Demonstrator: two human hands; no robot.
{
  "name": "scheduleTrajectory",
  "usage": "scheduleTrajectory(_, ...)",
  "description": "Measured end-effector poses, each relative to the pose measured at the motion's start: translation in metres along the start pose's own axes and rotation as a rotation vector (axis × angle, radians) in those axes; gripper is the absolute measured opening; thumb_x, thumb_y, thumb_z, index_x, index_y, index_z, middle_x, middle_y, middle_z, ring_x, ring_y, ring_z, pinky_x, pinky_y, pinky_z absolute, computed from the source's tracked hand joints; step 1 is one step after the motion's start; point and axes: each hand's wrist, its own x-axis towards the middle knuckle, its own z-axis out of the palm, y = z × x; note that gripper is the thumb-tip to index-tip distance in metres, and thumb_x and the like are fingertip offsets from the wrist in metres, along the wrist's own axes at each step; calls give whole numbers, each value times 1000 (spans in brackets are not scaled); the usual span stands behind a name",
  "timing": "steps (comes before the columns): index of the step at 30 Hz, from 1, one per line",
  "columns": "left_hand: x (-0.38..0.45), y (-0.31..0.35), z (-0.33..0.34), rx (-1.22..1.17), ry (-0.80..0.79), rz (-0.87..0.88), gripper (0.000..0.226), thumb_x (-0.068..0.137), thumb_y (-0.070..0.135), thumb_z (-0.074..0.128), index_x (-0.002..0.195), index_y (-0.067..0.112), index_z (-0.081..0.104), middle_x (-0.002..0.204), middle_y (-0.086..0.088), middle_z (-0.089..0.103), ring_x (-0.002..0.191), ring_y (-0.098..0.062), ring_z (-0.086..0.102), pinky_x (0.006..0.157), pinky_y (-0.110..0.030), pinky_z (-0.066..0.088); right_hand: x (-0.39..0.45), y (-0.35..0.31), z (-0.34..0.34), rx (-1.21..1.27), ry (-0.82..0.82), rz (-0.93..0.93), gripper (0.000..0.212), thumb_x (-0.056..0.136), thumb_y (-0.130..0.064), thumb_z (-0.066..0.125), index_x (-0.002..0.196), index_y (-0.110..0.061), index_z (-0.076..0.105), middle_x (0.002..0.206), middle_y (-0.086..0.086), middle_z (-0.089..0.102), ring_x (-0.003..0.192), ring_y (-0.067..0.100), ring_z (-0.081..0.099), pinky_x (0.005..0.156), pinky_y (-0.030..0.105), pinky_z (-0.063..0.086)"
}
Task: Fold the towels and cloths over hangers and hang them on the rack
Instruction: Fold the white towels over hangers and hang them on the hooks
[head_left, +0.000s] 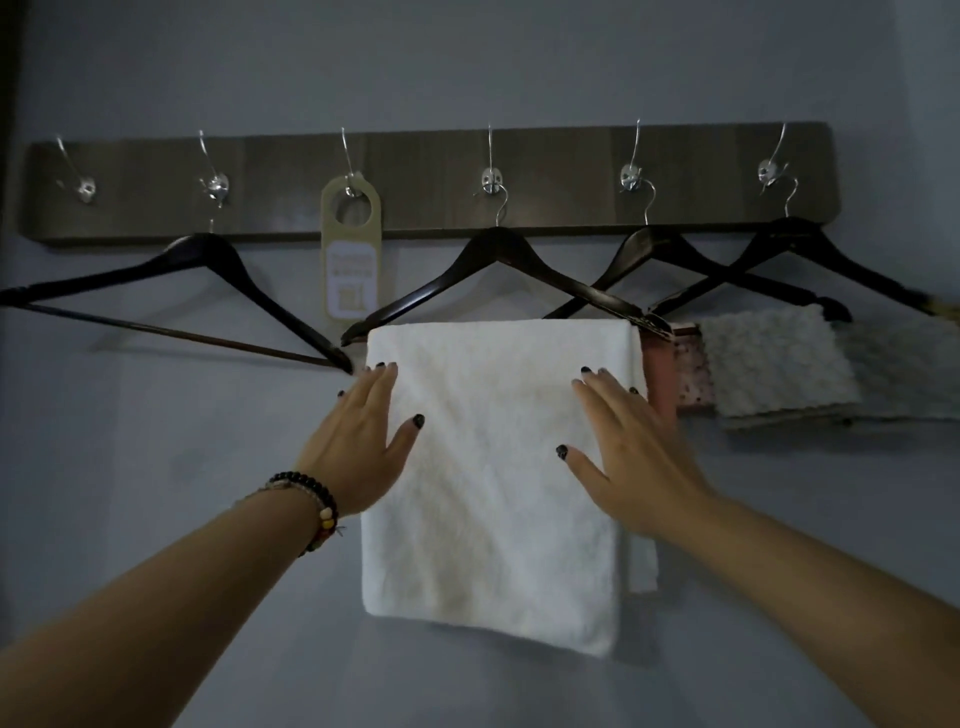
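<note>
A white towel (493, 467) hangs folded over the bar of a dark wooden hanger (496, 260) that sits on the middle hook of the wooden wall rack (431, 161). My left hand (358, 447) lies flat with straight fingers on the towel's left edge. My right hand (631, 452) lies flat on its right side, fingers spread. To the right, two more dark hangers (727, 260) hang on hooks, carrying a pink speckled cloth (685, 374) and a fluffy pale cloth (779, 358). An empty dark hanger (208, 270) hangs at the left.
A beige cardboard door tag (350, 249) hangs on the third hook. The leftmost hook (83, 187) carries nothing. Behind everything is a plain grey wall (156, 519).
</note>
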Motion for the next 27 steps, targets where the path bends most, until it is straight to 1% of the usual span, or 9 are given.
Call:
scheduleTrajectory(3, -44, 2, -18, -33, -38, 29, 70, 99, 47, 33, 155, 15, 6, 162, -1, 7, 149, -12, 4, 118, -27, 6, -38, -36, -18, 57, -39, -6, 78, 91, -60, 17, 153, -14, 7, 162, -2, 1, 148, 11, -5, 116, 25, -4)
scheduleTrajectory(5, -74, 1, -32, -39, -69, 58, 70, 99, 49, 32, 155, 17, 4, 162, 1, 5, 149, -10, 1, 116, -24, 4, -65, -61, -29, 68, -69, 4, 73, 96, -57, 24, 153, -16, 4, 161, -5, -3, 147, 7, -9, 116, 23, -5)
scheduleTrajectory(6, -89, 1, -40, -46, -91, 68, 71, 99, 49, 32, 155, 17, 3, 163, 2, 4, 148, -9, 0, 115, -23, 3, -78, -73, -34, 78, -88, 23, 72, 97, -55, 27, 153, -17, 2, 161, -7, -5, 146, 6, -11, 116, 22, -6)
scheduleTrajectory(9, -135, -3, -66, -95, -161, 81, 71, 99, 50, 31, 155, 18, 0, 162, 3, 0, 148, -6, -5, 115, -20, -1, -118, -112, -54, 168, -115, 112, 74, 95, -59, 22, 153, -20, -2, 160, -11, -9, 145, 1, -15, 114, 19, -8)
scheduleTrajectory(13, -195, -11, -104, -114, -223, 109, 71, 99, 50, 31, 155, 18, 0, 162, 4, -1, 148, -6, -5, 117, -21, 0, -169, -161, -86, 271, -219, 220, 73, 98, -50, 33, 152, -23, -7, 158, -13, -15, 143, -2, -16, 116, 20, -6)
scheduleTrajectory(15, -224, -13, -123, -147, -250, 80, 71, 98, 50, 31, 155, 19, 2, 162, 4, 0, 148, -6, -3, 117, -22, 2, -190, -183, -106, 314, -248, 242, 73, 97, -50, 35, 151, -28, -9, 157, -18, -16, 143, -4, -15, 117, 21, -3)
scheduleTrajectory(19, -284, -15, -156, -174, -304, 1, 71, 97, 52, 30, 155, 19, 3, 162, 5, 1, 148, -5, -1, 114, -18, 1, -227, -227, -139, 369, -273, 241, 72, 97, -49, 37, 152, -29, -5, 151, -26, -13, 140, -9, -13, 112, 14, -4)
scheduleTrajectory(23, -346, -11, -178, -184, -365, -45, 72, 96, 55, 27, 155, 21, 2, 162, 7, 1, 148, -5, -2, 113, -17, 1, -265, -261, -158, 438, -339, 242, 72, 97, -48, 39, 153, -29, -2, 154, -25, -9, 141, -9, -10, 111, 13, -2)
scheduleTrajectory(27, -409, 1, -200, -214, -384, -108, 77, 91, 63, 20, 154, 22, 1, 162, 8, 0, 147, -4, -5, 116, -20, 1, -308, -285, -174, 523, -380, 250, 71, 97, -46, 42, 153, -29, 2, 155, -24, -6, 140, -13, -9, 110, 10, 0)
